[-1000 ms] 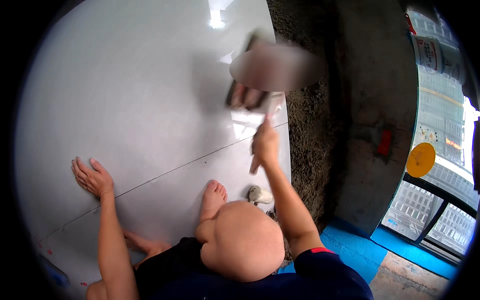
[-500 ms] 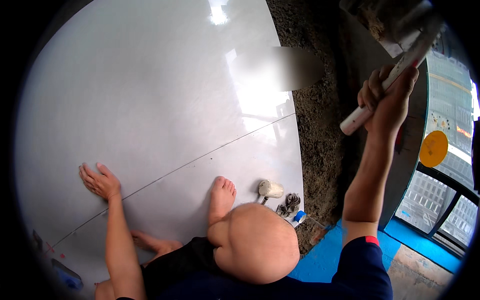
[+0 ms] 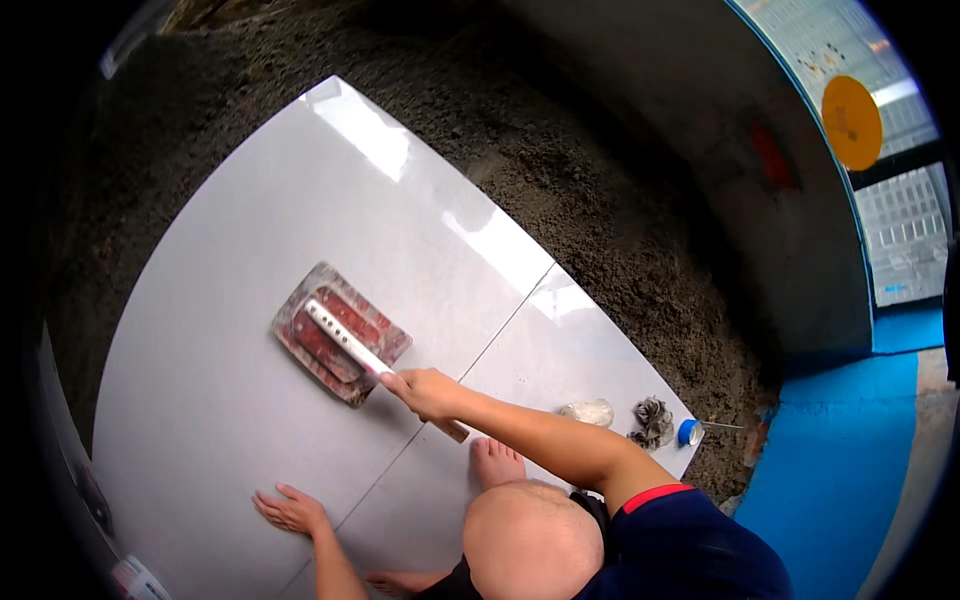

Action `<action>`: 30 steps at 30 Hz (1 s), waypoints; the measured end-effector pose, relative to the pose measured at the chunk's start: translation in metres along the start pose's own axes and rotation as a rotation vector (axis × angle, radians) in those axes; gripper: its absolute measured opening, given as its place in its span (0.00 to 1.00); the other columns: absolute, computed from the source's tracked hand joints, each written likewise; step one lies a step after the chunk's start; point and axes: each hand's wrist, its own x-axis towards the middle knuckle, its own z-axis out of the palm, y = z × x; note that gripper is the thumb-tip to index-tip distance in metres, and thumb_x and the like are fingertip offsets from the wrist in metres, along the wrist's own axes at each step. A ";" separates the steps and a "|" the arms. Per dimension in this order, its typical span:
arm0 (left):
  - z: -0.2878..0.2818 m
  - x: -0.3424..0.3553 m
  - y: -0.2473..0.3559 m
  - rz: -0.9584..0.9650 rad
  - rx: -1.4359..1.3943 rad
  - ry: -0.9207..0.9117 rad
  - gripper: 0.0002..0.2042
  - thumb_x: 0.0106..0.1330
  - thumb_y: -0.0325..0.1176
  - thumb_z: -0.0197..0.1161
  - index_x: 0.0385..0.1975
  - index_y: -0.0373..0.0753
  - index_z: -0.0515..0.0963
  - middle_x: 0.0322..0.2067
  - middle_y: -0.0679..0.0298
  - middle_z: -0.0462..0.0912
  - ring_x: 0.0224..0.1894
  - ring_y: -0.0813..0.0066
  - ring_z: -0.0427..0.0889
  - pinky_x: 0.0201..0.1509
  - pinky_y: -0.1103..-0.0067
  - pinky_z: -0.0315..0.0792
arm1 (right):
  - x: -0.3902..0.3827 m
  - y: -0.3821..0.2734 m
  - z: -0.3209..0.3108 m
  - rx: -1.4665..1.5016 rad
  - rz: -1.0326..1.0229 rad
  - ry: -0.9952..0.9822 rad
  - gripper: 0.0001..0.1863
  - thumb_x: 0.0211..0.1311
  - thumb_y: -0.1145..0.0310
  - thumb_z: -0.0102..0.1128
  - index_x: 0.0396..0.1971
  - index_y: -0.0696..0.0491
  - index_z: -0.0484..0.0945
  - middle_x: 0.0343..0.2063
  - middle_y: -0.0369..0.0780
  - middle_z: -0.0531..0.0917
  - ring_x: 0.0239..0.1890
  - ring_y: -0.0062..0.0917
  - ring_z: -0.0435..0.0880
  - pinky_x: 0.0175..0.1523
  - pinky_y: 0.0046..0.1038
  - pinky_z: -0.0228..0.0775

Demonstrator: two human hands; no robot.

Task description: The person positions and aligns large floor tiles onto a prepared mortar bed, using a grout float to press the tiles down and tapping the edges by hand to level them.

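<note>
My right hand (image 3: pixel 425 392) is wrapped around the pale handle of a tile beater (image 3: pixel 340 335), a long-handled tool with a rectangular, worn red plate. The plate is over the large light-grey tile (image 3: pixel 220 350); I cannot tell whether it touches. The handle's brownish end shows below my fist. My left hand (image 3: pixel 290 510) lies flat on the same tile, fingers apart and holding nothing. A dark joint line parts this tile from a second one (image 3: pixel 530 350), where my bare foot (image 3: pixel 497 462) rests beside my bent knee.
Beyond the tiles lies rough dark mortar (image 3: pixel 620 260). A white-headed mallet (image 3: pixel 587 412), partly behind my right forearm, a crumpled grey cloth (image 3: pixel 653 422) and a blue-edged roll (image 3: pixel 690 432) are on the right tile. A low wall (image 3: pixel 700 150) and blue-painted surface (image 3: pixel 840 450) bound the right.
My right hand has brought the tile beater down from the raised upper right to over the large tile. The view has turned, and my left hand remains flat on the tile.
</note>
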 end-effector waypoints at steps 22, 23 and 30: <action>0.015 0.015 0.019 -0.123 0.093 -0.210 0.32 0.76 0.54 0.47 0.68 0.32 0.63 0.68 0.46 0.63 0.70 0.51 0.63 0.72 0.61 0.60 | -0.038 0.205 -0.262 0.623 0.099 0.995 0.14 0.70 0.70 0.52 0.52 0.55 0.75 0.32 0.38 0.78 0.27 0.23 0.80 0.32 0.28 0.76; 0.014 0.014 0.017 -0.118 0.050 -0.229 0.33 0.76 0.54 0.47 0.68 0.32 0.63 0.69 0.46 0.61 0.71 0.50 0.62 0.72 0.61 0.59 | -0.026 0.199 -0.268 0.671 0.083 0.982 0.13 0.70 0.71 0.51 0.51 0.55 0.76 0.31 0.38 0.79 0.25 0.23 0.80 0.31 0.27 0.75; 0.006 -0.012 -0.002 0.017 0.008 -0.257 0.34 0.77 0.54 0.43 0.74 0.36 0.54 0.75 0.49 0.52 0.76 0.53 0.52 0.75 0.59 0.53 | -0.015 0.203 -0.270 0.603 0.168 1.007 0.13 0.68 0.71 0.49 0.44 0.59 0.80 0.24 0.36 0.79 0.21 0.22 0.79 0.27 0.26 0.70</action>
